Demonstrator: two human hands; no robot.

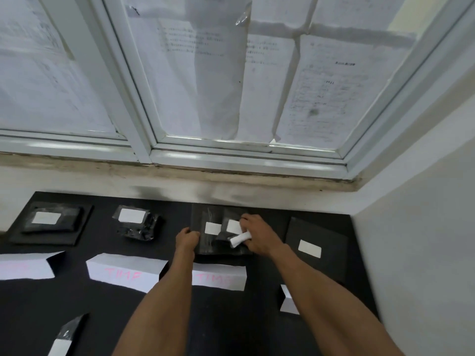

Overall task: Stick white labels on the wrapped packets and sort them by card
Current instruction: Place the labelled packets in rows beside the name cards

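Observation:
A flat black wrapped packet [205, 217] lies behind the third folded white card [218, 277]. It bears a white label [212, 228], and a second white label [232, 225] sits on a smaller packet on top. My left hand [186, 238] pinches the packet's left edge. My right hand [253, 233] presses its fingertips on the second label while holding a white roll of paper [240, 239] in the palm. Labelled packets lie at far left [51, 220], centre left [136, 223] and right [314, 242].
Folded white cards with pink writing stand in a row: one at the far left [25, 265], one at centre left [123, 273], and one partly behind my right forearm [288, 300]. A label strip [63, 340] lies front left. The wall and window sill bound the black mat [128, 317].

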